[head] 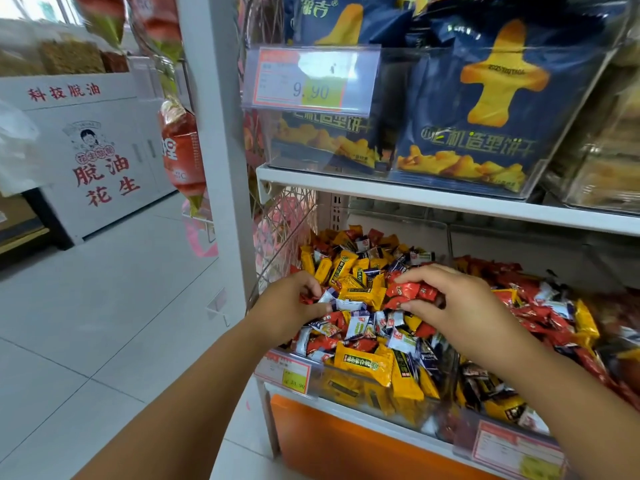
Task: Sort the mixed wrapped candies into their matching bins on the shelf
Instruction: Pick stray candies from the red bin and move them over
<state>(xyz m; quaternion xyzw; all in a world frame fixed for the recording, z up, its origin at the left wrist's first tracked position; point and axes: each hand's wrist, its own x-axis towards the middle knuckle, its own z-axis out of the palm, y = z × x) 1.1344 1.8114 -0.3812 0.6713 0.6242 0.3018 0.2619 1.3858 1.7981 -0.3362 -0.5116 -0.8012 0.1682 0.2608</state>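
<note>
Head view, left to right: the left hand [294, 308] reaches into the left bin [346, 382] with its fingers curled into the mixed candies [360, 327]; whether it grips a wrapper cannot be confirmed. The right hand [460, 306] pinches a cluster of red candies [410, 291] between thumb and forefinger above the same pile. It is probably lifting them out, because the adjacent right bin [502, 410] carries mostly red stock.

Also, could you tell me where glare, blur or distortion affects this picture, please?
Head view: glare whitens part of the upper price tag; the hanging red packs at left are blurred; the white shelf post leans from wide-angle distortion; left hand, right hand and candies look fairly sharp.
</note>
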